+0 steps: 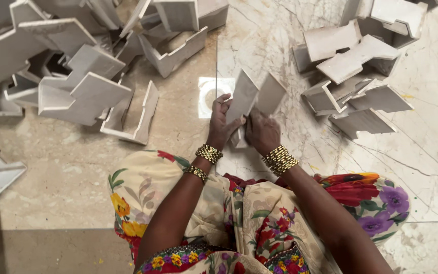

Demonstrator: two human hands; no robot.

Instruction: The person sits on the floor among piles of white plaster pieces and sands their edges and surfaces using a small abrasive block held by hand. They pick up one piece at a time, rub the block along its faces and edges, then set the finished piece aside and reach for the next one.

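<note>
Two hands hold one folded piece of pale grey card, bent into a V shape (252, 99), just above the shiny marble floor (432, 152). The left hand (222, 124) grips the left flap, with the thumb on the front. The right hand (262, 133) is closed around the bottom edge, where the two flaps meet. Both wrists wear gold bead bracelets (280, 160).

The card sits in the middle, in front of the person's flowery cloth (259, 223). A small square floor drain (210, 96) is just behind it.

A big heap of grey folded card shapes (77, 76) lies to the left. A smaller heap of the same shapes (356, 76) lies to the right.

What could go wrong? The card looks thin, so a hard squeeze may crease it in the wrong spot. If the grip slips, the flaps may spring open. The nearby heaps look wobbly, and a bump from an elbow could knock them over.
</note>
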